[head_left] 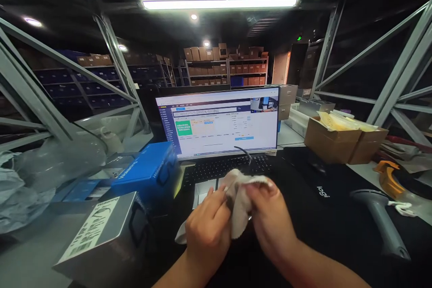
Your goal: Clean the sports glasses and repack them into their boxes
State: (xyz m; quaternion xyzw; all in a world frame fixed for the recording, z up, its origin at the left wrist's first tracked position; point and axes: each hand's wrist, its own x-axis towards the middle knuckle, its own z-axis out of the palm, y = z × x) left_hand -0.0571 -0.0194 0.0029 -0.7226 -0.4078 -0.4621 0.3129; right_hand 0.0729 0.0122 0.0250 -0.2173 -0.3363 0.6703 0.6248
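Note:
Both of my hands are closed on a small white cloth (240, 198) held above the dark desk, in front of a laptop. My left hand (206, 228) pinches the cloth's left side, and a corner of it hangs below that hand. My right hand (270, 218) grips the right side with fingers curled. A thin dark cable (245, 153) runs from behind the cloth toward the laptop keyboard (227, 166). What lies inside the cloth is hidden. The laptop screen (219, 121) is lit with a form page.
A blue box (148, 173) and a grey labelled box (101, 234) sit at left beside crumpled plastic bags (30, 184). At right lie a black mouse pad (324, 193), a grey barcode scanner (381, 220), an open cardboard box (340, 137) and a tape dispenser (389, 175). Metal shelving frames stand on both sides.

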